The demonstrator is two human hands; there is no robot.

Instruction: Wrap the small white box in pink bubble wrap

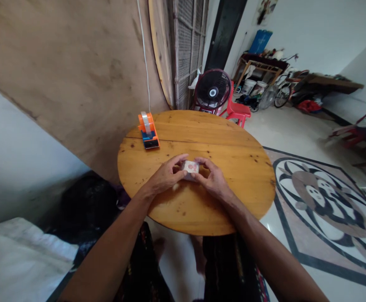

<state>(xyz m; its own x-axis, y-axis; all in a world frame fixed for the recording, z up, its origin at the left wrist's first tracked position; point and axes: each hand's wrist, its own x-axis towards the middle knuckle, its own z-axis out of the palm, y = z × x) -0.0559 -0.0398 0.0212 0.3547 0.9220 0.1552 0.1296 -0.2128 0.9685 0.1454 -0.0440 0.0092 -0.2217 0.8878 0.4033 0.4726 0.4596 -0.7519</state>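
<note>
A small white box with a red print on its top sits between my hands at the middle of the round wooden table. My left hand grips its left side, the thumb at the near edge and the fingers curved behind. On the right, my right hand holds it the same way, with thumb and fingers bent around the side. What the box contains cannot be seen. Farther off to the left stands an orange and blue tape dispenser with a roll of clear tape, apart from both hands.
Behind the table are a black fan and a red plastic chair. A large wooden board leans along the left, with a white cord hanging before it. A dark bag lies low at the left.
</note>
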